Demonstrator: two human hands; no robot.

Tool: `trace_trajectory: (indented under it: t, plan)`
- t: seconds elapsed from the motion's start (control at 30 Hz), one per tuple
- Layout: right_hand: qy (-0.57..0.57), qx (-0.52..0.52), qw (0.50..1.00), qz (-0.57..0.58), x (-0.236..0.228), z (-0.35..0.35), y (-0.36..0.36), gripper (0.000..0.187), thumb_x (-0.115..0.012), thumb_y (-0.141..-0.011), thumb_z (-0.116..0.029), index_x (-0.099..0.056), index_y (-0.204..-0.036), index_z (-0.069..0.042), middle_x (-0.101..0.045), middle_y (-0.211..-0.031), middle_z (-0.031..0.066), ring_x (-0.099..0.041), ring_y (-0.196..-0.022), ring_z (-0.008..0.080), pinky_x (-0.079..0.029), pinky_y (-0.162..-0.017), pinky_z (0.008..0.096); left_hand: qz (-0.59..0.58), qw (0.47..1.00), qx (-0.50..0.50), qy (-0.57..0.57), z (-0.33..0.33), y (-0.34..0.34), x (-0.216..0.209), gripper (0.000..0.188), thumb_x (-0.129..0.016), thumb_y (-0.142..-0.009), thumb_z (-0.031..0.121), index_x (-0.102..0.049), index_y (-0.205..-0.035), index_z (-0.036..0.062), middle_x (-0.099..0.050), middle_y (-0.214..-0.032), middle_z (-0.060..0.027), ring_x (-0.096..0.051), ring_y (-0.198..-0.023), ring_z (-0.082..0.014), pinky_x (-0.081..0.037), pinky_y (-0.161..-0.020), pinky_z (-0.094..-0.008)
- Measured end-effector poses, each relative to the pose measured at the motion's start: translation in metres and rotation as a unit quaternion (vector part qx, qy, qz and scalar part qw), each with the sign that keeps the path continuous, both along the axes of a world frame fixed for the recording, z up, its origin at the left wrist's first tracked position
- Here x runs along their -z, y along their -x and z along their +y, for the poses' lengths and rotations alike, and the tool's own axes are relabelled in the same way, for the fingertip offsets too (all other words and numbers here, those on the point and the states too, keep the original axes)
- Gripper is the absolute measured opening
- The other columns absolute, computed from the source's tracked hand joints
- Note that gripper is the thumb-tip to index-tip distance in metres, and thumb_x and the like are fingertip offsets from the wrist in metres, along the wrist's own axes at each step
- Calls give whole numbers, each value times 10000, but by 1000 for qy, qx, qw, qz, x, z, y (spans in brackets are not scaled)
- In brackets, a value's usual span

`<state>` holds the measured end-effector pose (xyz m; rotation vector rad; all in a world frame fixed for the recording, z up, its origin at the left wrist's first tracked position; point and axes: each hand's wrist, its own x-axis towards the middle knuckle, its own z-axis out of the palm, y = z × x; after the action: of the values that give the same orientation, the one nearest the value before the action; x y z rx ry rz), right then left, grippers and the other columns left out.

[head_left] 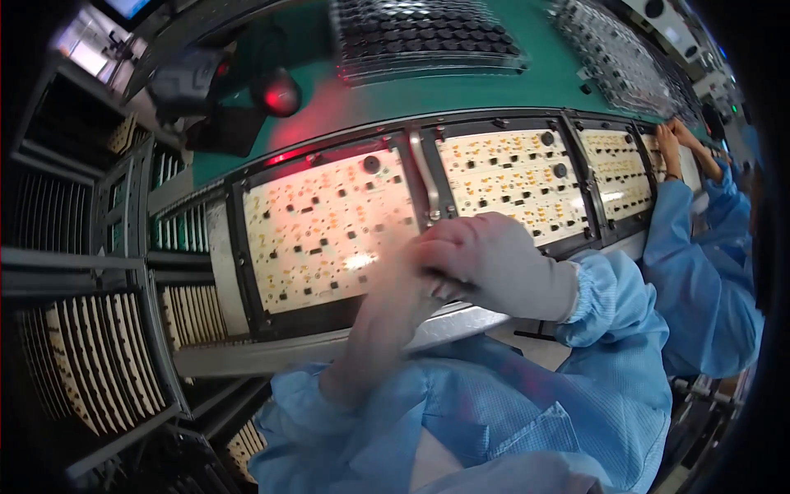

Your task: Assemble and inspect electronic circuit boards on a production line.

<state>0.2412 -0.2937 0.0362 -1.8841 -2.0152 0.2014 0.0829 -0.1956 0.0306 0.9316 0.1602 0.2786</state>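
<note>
Both my hands wear pale gloves and meet above the front right corner of the nearest white circuit board panel (pixel 329 230). My left hand (pixel 391 292) is smeared by motion, and its fingers are hidden where the two hands meet. The fingers of my right hand (pixel 481 255) are curled closed against it; what lies between them, if anything, cannot be made out. Dotted with small black and yellow parts, the panel sits in a black frame (pixel 245 276). A round black part (pixel 372 165) stands on it, and red light falls across it.
More framed board panels (pixel 510 185) continue rightward, where a co-worker's bare hands (pixel 671 148) touch one. Clear trays of round black parts (pixel 428 37) stand on the green mat (pixel 317 115), near a red-lit scanner (pixel 280 93). Racks of upright boards (pixel 103 358) fill the left.
</note>
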Motion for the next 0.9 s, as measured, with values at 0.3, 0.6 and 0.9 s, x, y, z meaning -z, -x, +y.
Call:
trace_trajectory:
  t: [0.3, 0.6, 0.9]
  plan:
    - [-28, 79, 962, 261, -8, 29, -41, 265, -693, -829, 17, -672, -1087, -41, -649, -1056, 62, -602, -960, 183, -480, -875, 303, 50, 764, -175, -619, 22, 38, 42, 427, -726, -811, 107, -608, -1214, 32, -661, -905, -108, -629, -836, -259, -497, -798, -380]
    - [62, 7, 991, 122, 23, 79, -35, 333, -676, -824, 48, -651, -1138, -61, -649, -1165, 78, -601, -1100, 244, -505, -915, 335, 73, 721, -176, -666, 21, 42, 52, 257, -708, -768, 131, -652, -1015, 93, -625, -919, -90, -623, -934, -281, -518, -842, -368]
    - [113, 31, 991, 65, 13, 85, -29, 328, -732, -773, 0, -664, -1086, -72, -673, -1063, 75, -655, -983, 253, -530, -842, 341, 64, 746, -189, -636, 25, 44, 56, 225, -703, -759, 128, -614, -965, 115, -536, -763, -53, -569, -826, -256, -483, -757, -367]
